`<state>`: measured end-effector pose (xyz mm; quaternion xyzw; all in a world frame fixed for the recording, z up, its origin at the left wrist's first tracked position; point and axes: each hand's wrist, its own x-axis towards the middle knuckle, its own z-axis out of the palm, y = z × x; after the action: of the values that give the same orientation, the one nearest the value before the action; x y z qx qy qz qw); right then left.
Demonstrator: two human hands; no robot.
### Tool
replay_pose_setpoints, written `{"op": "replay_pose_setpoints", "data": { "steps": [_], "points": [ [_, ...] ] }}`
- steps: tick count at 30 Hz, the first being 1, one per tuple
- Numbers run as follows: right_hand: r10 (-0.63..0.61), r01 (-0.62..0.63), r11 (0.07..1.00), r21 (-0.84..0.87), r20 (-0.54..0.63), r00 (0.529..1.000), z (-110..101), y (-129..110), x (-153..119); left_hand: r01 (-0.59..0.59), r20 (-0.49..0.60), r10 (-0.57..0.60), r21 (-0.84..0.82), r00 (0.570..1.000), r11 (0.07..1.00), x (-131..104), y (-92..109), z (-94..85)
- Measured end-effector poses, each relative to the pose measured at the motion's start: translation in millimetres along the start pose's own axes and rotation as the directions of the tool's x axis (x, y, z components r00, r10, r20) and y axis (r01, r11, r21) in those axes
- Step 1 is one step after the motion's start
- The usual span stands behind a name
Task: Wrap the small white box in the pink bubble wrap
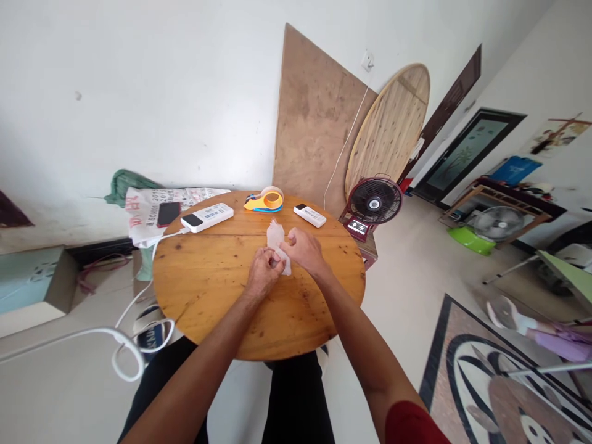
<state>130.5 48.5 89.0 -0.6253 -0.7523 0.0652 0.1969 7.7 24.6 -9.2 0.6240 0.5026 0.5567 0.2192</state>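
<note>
Over the middle of the round wooden table, a thin whitish, crumpled sheet [276,235] lies between my hands; whether it is paper or plastic I cannot tell. My left hand [265,271] pinches its lower left part with closed fingers. From the right, my right hand [305,250] has its thumb and curled fingers closed on the sheet's right edge. Just beyond the hands stands a yellow and blue tape dispenser [264,200] with a roll of clear tape.
On the table [208,296] are a white power bank [208,217] with a cable [160,243], a phone [169,214] at the left edge, and a smaller white device [309,215]. A dark red fan [374,203] stands right of the table. Another person's leg [555,342] shows far right.
</note>
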Motion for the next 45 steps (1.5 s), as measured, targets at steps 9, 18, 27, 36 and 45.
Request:
{"op": "replay_pose_setpoints", "data": {
  "steps": [9,18,27,36,45],
  "points": [
    [0.029,-0.003,0.971,-0.239,0.104,0.994,7.1,-15.1,58.1,-0.003,0.012,0.002,0.039,1.0,0.999,-2.3,-1.9,2.8],
    [0.001,0.015,0.993,-0.116,0.134,0.991,25.5,-1.7,79.2,-0.023,-0.002,0.024,0.148,1.0,0.989,-3.3,6.9,0.7],
    [0.072,-0.029,0.985,-0.168,0.255,0.964,38.0,-5.4,86.1,-0.12,0.022,0.119,0.269,0.993,0.956,-5.3,10.7,-1.6],
    [0.107,-0.084,0.994,-0.074,0.421,0.901,49.3,0.7,101.0,-0.285,0.067,0.279,0.341,0.958,0.896,-5.6,7.5,0.1],
    [0.138,-0.241,0.906,0.349,0.294,0.946,27.0,59.8,77.1,-0.282,0.018,0.29,0.302,0.957,0.911,-5.8,3.1,3.4]
  ]
}}
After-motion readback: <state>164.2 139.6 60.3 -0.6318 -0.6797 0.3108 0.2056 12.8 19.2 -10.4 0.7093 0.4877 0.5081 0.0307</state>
